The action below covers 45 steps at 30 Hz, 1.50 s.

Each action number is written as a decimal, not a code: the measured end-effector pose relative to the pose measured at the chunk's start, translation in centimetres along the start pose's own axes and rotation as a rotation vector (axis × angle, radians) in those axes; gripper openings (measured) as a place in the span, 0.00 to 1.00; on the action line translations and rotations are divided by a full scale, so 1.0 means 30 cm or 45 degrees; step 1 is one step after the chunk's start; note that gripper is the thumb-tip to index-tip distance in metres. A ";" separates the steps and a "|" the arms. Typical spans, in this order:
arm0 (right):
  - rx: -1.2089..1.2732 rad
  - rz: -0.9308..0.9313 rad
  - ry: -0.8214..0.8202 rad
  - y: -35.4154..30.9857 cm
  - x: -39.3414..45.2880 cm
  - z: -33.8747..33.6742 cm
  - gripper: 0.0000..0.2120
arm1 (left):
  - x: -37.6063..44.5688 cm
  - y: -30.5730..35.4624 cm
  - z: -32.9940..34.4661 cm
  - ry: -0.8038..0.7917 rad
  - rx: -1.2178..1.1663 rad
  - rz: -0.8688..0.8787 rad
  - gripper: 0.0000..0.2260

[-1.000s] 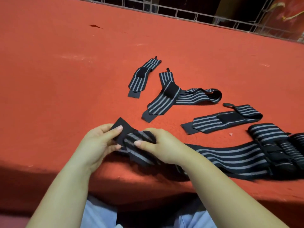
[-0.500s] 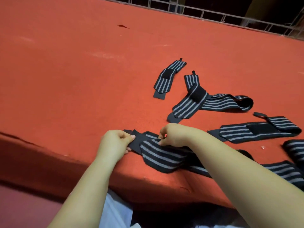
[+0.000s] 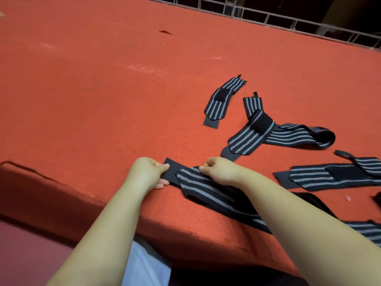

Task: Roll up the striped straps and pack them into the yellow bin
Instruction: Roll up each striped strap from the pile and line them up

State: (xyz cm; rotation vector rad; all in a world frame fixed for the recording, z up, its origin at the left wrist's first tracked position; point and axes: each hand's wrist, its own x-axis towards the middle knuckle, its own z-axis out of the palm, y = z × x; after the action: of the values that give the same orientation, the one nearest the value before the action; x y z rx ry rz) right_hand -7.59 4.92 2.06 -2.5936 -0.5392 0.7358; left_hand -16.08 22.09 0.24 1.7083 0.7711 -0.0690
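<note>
A long black strap with grey stripes (image 3: pixel 208 190) lies flat near the front edge of the red surface and runs off to the right under my right arm. My left hand (image 3: pixel 146 174) pinches its plain black end tab. My right hand (image 3: pixel 220 170) pinches the striped part just right of the tab. Three other striped straps lie farther back: a short one (image 3: pixel 222 102), a crossed one (image 3: pixel 268 133) and one at the right edge (image 3: pixel 334 174). No yellow bin is in view.
The red carpeted surface (image 3: pixel 103 89) drops off at its front edge (image 3: pixel 82 205) close to my body. A metal wire fence (image 3: pixel 268 17) runs along the far side. More strap material lies at the far right edge (image 3: pixel 371 230).
The strap end that I held bunched up above the surface now lies flat on it. Both hands have moved down onto it and apart. The view has shifted left.
</note>
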 end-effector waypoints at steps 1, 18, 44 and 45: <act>0.017 -0.004 0.015 0.003 0.006 0.007 0.14 | 0.003 0.007 -0.001 -0.017 0.019 -0.018 0.08; 0.049 0.014 0.216 0.024 0.008 0.060 0.16 | 0.005 0.029 0.010 0.171 0.995 0.127 0.12; -0.542 0.535 -0.244 0.589 -0.424 -0.283 0.22 | -0.093 0.072 0.241 0.303 1.503 0.592 0.10; -0.509 0.522 -0.200 0.602 -0.421 -0.268 0.21 | -0.125 0.075 0.291 0.316 1.438 0.736 0.07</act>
State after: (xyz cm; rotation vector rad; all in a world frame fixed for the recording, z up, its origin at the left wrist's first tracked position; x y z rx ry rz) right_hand -8.46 -18.29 5.23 -3.0854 -0.2089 1.0620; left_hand -14.78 12.44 1.17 3.0053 0.3633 0.1398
